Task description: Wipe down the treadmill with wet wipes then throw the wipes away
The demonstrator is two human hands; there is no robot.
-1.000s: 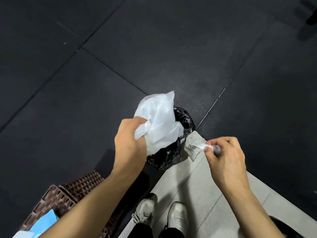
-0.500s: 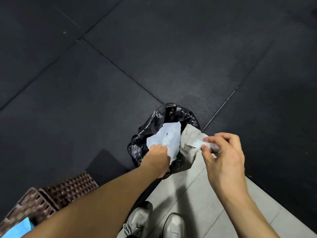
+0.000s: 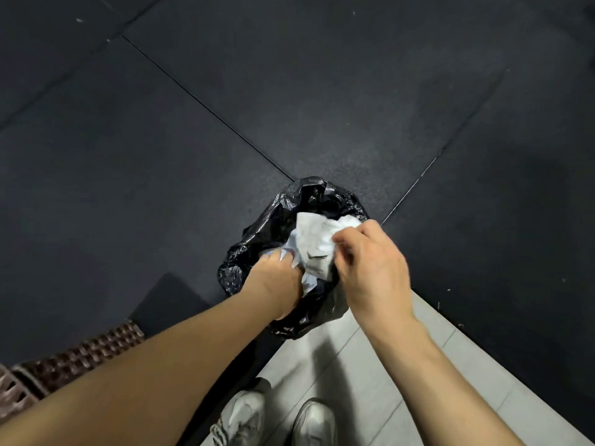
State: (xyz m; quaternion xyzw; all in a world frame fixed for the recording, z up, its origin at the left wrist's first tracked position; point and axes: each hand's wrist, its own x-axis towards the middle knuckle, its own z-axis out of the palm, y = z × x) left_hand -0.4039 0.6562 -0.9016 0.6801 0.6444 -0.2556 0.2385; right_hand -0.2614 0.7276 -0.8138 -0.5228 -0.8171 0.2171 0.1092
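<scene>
A small bin lined with a crumpled black bag [image 3: 273,226] stands on the floor in front of my feet. White crumpled wipes [image 3: 314,244] fill its mouth. My left hand [image 3: 277,278] is pushed down into the bag, its fingers closed on the wipes. My right hand [image 3: 370,268] hovers over the right rim, fingertips pinched at the upper edge of the wipes. Whether the right fingers still grip a wipe is unclear. No treadmill is in view.
Dark rubber floor mats [image 3: 161,156] surround the bin, with pale grey tiles [image 3: 370,381] under my two light sneakers [image 3: 241,420]. A brown woven basket [image 3: 64,365] sits at the lower left, partly behind my left forearm.
My left hand went from holding the white wipes above the bin to pressing them down inside the bag. My right hand carried its greyish wipe leftward over the bin's mouth.
</scene>
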